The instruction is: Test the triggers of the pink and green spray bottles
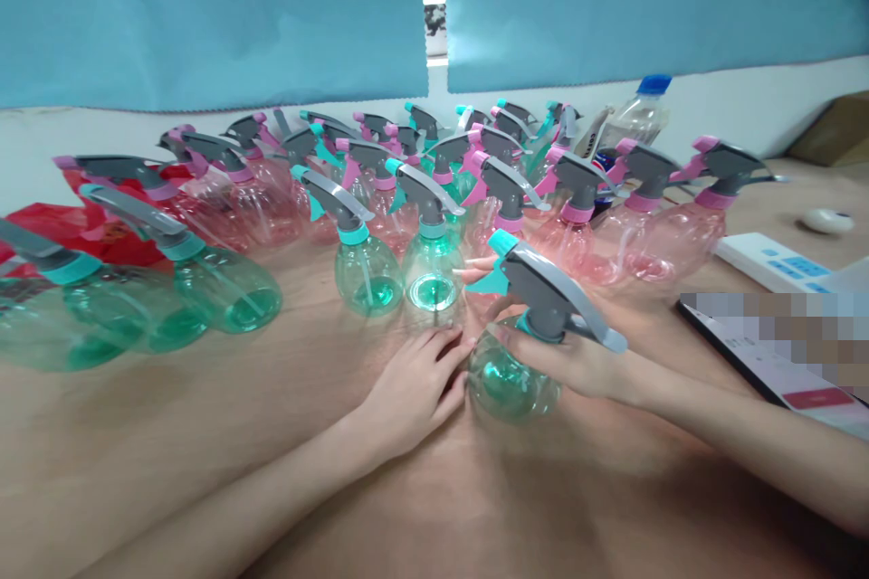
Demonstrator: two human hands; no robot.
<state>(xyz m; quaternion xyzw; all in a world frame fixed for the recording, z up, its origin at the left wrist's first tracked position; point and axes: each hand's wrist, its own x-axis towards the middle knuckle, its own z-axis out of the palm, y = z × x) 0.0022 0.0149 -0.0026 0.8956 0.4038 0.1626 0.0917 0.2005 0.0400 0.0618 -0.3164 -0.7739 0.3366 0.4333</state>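
My right hand (543, 353) is wrapped around the neck of a green spray bottle (506, 380) with a grey and teal trigger head, tilted slightly over the table. Beside its base, my left hand (424, 384) rests with fingers stretched out on the tabletop, the fingertips near or touching the bottle's side. Just beyond stand two more green spray bottles, a left one (368, 276) and a right one (433, 271), side by side. Part of my right hand is hidden behind the spray head.
Pink spray bottles (672, 240) and green ones crowd the back. More green bottles (227, 289) stand left, before a red plastic bag (61, 222). At right lie a phone (747, 353), a white device (767, 258) and a white mouse (826, 221). A blue-capped bottle (638, 122) stands behind.
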